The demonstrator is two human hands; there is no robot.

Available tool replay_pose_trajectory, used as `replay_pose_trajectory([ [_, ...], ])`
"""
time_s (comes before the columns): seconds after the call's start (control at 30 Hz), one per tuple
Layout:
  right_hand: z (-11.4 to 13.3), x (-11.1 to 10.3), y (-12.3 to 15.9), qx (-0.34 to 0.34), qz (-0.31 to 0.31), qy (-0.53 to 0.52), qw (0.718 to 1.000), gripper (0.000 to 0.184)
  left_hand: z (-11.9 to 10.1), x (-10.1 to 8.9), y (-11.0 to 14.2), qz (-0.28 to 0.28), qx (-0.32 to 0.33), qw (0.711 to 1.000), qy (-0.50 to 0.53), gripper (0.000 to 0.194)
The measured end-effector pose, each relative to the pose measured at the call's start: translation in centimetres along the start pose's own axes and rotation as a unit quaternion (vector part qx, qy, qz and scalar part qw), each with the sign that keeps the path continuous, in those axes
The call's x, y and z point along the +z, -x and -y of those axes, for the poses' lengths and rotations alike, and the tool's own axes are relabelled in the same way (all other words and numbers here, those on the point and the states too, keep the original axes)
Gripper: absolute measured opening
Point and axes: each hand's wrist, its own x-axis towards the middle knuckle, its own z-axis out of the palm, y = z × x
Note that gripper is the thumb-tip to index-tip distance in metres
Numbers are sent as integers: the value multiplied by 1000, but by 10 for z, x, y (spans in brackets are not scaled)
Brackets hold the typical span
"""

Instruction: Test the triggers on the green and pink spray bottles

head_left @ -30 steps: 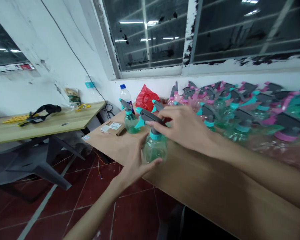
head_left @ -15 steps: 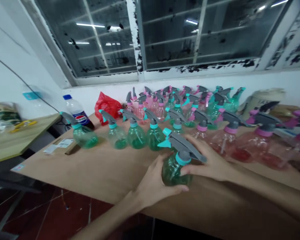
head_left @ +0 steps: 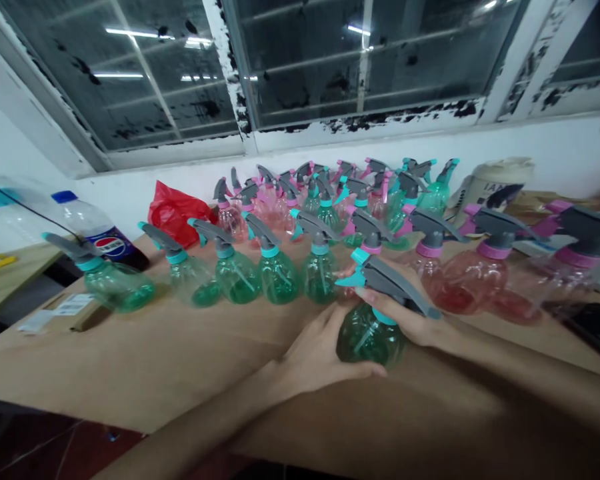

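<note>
Along the white wall in front of me runs a wide window (head_left: 300, 67) of dark glass, its white frame flaking, with strip lights gleaming in the panes. Below it stretches a brown, smooth-topped surface (head_left: 145, 380) crowded with spray bottles.

Near its front edge, the person's two hands share one round, clear-green plastic spray bottle with a turquoise collar and nozzle and a grey trigger head (head_left: 367, 337). The left hand (head_left: 315, 350) cups the body from the left, thumb across the lower front. The right hand (head_left: 420, 313) grips it up at the neck, just under the grey head. Whether the base touches the surface I can't tell.

Just behind stands a row of similar green bottles (head_left: 280, 277), reaching off to the left; to the right are pink-tinted bottles with pink collars (head_left: 475, 280). Farther back, a mixed cluster of pink and green bottles (head_left: 327, 210) sits close to the wall. Left of that cluster lie a crumpled red plastic bag (head_left: 175, 213) and a blue-capped Pepsi bottle (head_left: 113, 243), with a flat brown cardboard package (head_left: 87, 315) nearer me.
</note>
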Motion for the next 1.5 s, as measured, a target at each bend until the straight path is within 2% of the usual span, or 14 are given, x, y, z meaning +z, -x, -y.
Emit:
replay_pose_trajectory([
  [0.1, -4, -4, -2, -26, -5, 22, 999, 8, 14, -13, 1, -3, 51, 998, -33, 60],
  [0.17, -4, -5, -4, -40, -3, 24, 999, 13, 24, -18, 3, -22, 69, 996, -60, 40],
  [0.33, -6, -6, -9, -26, 15, -18, 999, 21, 42, -10, 7, -75, 33, 990, -116, 19],
  [0.47, -7, -3, -12, -12, 29, -33, 999, 20, 44, -2, 7, -83, 22, 986, -144, 18],
  [0.73, -4, -2, -13, 22, 58, -43, 997, 20, 44, -5, 5, -80, 20, 985, -149, 13],
  [0.93, -4, -2, -11, 55, 53, -53, 996, 6, 43, -5, 5, -79, 12, 988, -136, 15],
  [1.27, -5, -1, -11, 55, 55, -55, 995, 18, 44, -5, 4, -84, -3, 990, -115, 13],
  [1.5, -7, 6, -9, 42, 10, -59, 997, 27, 44, -4, 6, -80, -10, 991, -103, 16],
])
